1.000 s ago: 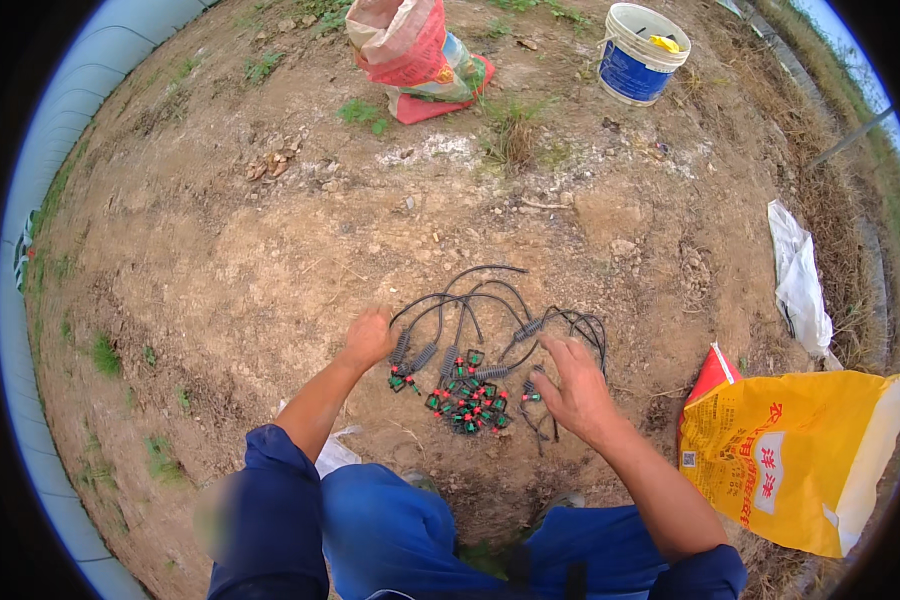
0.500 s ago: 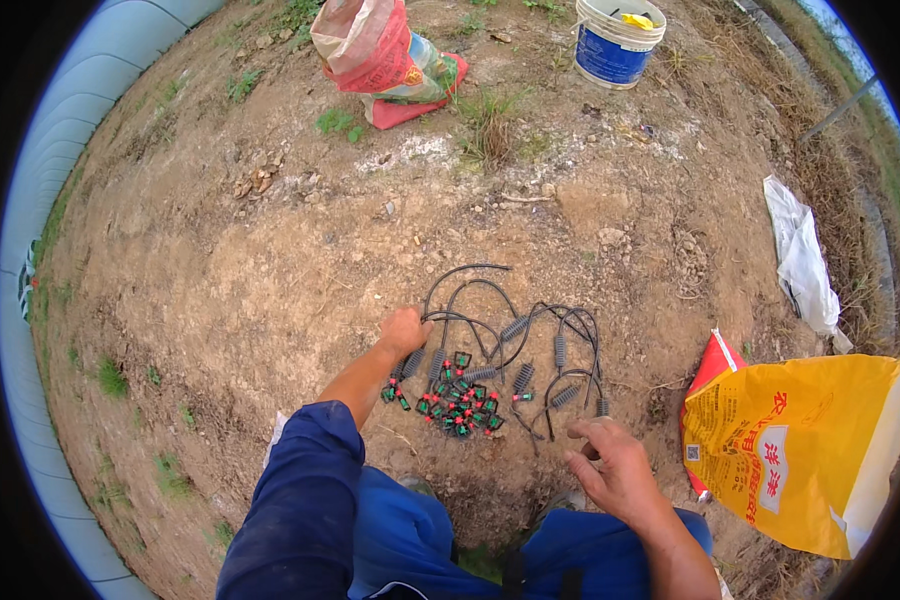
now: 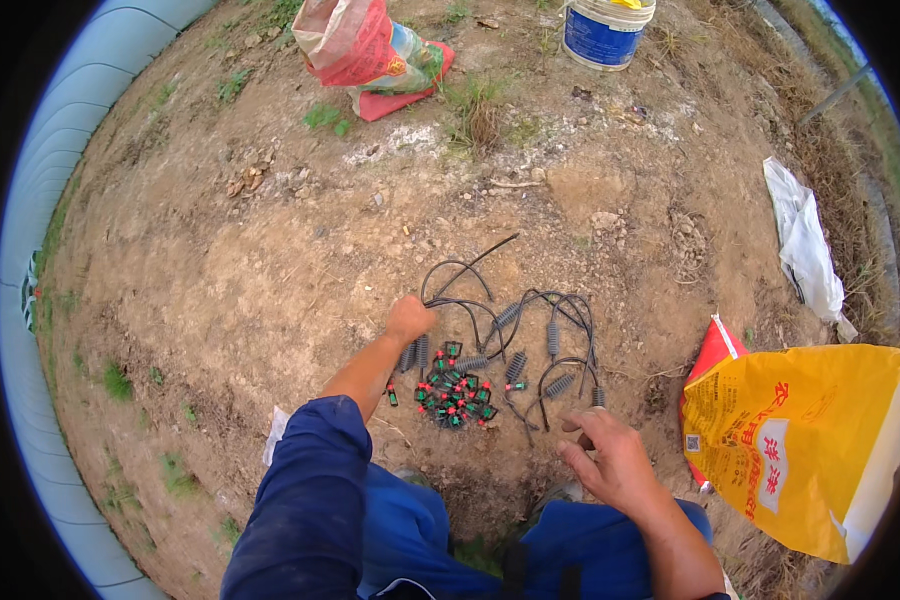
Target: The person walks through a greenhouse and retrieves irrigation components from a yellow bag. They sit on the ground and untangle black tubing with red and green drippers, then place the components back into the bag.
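While our left hand (image 3: 408, 319) is closed on only some black tubes (image 3: 467, 267) at frame centre, our right hand (image 3: 607, 456), half-open and empty, sits lower right, with other tubes (image 3: 553, 338) and heaped green-and-red fittings (image 3: 455, 401) lying loose between them.

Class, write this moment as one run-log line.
Left hand: touching black tubes, grip hidden | Right hand: partly open, nothing visibly held | Between: piled red-and-green parts
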Tool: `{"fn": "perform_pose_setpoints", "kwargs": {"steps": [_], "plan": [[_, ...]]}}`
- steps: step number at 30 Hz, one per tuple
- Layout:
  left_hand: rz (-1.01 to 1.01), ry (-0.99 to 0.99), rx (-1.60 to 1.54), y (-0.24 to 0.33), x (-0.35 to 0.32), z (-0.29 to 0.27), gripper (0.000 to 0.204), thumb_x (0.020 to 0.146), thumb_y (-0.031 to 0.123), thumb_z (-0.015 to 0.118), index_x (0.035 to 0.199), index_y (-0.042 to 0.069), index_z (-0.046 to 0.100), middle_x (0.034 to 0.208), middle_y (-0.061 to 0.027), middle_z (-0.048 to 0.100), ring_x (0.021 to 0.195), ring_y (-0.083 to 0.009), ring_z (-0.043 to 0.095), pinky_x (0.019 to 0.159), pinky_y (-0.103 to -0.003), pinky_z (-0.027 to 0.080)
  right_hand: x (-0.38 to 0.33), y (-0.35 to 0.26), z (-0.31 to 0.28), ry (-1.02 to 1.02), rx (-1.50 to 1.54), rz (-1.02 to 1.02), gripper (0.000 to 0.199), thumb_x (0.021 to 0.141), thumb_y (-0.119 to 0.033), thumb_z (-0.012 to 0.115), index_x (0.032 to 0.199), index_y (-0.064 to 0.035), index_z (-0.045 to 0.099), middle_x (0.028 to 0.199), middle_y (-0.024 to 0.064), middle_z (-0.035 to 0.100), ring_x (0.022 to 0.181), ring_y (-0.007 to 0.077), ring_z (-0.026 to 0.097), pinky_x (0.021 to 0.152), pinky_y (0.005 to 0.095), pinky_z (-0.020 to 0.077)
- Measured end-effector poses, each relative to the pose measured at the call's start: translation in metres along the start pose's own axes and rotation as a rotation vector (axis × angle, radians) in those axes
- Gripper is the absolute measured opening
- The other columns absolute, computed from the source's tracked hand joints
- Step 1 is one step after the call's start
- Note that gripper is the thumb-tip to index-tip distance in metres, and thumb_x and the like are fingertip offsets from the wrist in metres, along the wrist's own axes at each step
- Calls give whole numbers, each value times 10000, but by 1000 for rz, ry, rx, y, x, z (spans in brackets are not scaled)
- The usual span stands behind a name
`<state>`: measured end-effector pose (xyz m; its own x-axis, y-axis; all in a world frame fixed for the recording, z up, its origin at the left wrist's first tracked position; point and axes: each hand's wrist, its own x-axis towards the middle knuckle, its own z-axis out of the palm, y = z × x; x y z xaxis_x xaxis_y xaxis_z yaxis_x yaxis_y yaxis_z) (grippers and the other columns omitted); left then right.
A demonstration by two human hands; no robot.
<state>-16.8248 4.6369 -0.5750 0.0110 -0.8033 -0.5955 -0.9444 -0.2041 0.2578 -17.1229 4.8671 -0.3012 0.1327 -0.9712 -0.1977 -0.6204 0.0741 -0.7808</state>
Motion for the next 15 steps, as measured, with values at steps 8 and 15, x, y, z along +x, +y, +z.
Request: {"fn": "perform_pose_setpoints", "kwargs": {"steps": [8,15], "plan": [[148,-102,-1346,-48,-99,-131,194,974,163,507,1052,-12,539,635,-70,532,591,-223,577,642,-417,540,6,-5,-14,12,78,22,317,861,-140,699,1139,-2,634,940,173,663,756,314,661,660,386,531],[81,446,-1520,-101,-200,-156,297,1052,296,464,1085,8,528,644,-49,494,560,-199,536,681,-432,565,9,9,-2,2,105,21,309,865,-138,695,1130,9,640,971,181,683,791,312,675,671,370,535]]}}
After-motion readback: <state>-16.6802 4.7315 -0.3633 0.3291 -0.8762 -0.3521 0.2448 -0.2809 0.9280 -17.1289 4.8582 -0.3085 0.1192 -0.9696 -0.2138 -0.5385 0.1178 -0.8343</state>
